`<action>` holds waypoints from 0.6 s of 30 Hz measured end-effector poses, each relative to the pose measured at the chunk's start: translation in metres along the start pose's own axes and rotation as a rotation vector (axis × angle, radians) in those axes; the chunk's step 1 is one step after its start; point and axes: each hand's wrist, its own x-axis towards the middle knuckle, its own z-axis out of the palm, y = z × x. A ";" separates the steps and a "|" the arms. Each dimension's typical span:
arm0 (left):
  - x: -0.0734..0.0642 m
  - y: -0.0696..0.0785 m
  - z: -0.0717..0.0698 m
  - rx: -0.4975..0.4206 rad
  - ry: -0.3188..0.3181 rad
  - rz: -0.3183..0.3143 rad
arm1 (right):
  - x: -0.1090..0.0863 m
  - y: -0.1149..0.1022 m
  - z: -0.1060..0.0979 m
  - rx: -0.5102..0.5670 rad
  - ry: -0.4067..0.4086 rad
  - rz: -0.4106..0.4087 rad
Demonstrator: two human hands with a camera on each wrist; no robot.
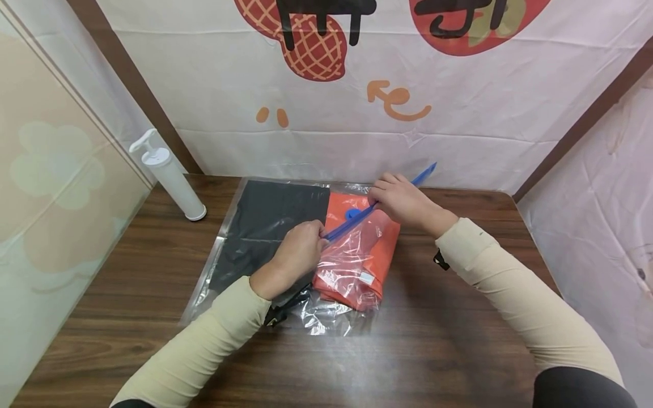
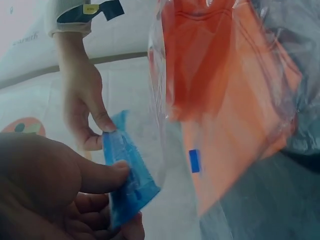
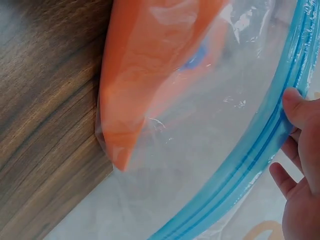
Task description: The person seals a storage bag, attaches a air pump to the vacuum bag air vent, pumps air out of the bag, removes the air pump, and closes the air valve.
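Observation:
A clear plastic zip bag (image 1: 306,317) lies on the table with a folded orange cloth (image 1: 388,249) and a folded dark grey cloth (image 1: 275,221) inside. Its blue zip strip (image 1: 349,225) is lifted and runs slantwise above the orange cloth. My left hand (image 1: 298,249) pinches the strip between thumb and fingers; the left wrist view shows this hand (image 2: 55,175) close up. Farther along the same strip, my right hand (image 1: 400,198) pinches it, its thumb on the blue band (image 3: 260,145) in the right wrist view. Beside the strip is a round blue valve (image 1: 352,213).
A white hand pump (image 1: 173,184) with a T-shaped handle stands at the table's back left. Brown wood-grain table (image 1: 449,340) surrounds the bag. Printed fabric walls (image 1: 326,147) rise behind the table and at both sides.

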 end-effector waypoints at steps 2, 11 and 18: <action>0.002 0.000 0.000 0.028 -0.031 -0.004 | 0.001 0.000 0.002 -0.019 0.004 -0.019; 0.013 0.011 0.000 0.085 -0.080 -0.015 | 0.005 -0.006 0.013 -0.081 0.060 -0.099; 0.015 0.012 0.000 0.107 -0.059 -0.013 | 0.005 -0.003 0.018 -0.073 0.091 -0.101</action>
